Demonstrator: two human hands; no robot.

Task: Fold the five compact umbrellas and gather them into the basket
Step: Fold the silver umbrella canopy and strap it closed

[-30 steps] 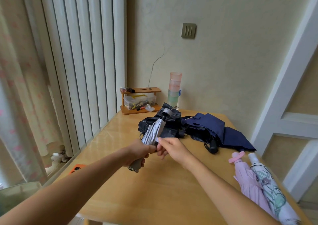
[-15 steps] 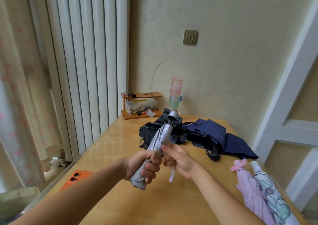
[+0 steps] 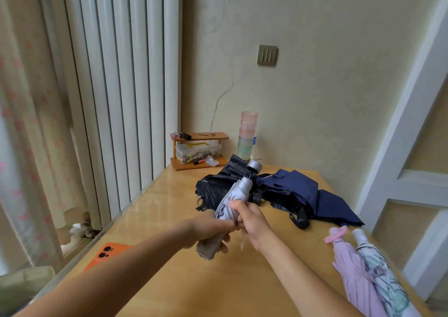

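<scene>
The grey umbrella [image 3: 238, 193] is held above the counter [image 3: 242, 290], its axis running 7 to 1 o'clock, cap far. The left hand [image 3: 206, 230] grips its near end. The right hand [image 3: 254, 222], at 3 o'clock of the left, pinches the canopy. The basket is not in view.

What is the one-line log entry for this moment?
step: folding grey umbrella | left hand: grips its handle end | right hand: pinches its canopy | black umbrella, navy umbrella: loose on table | basket: unseen
</scene>
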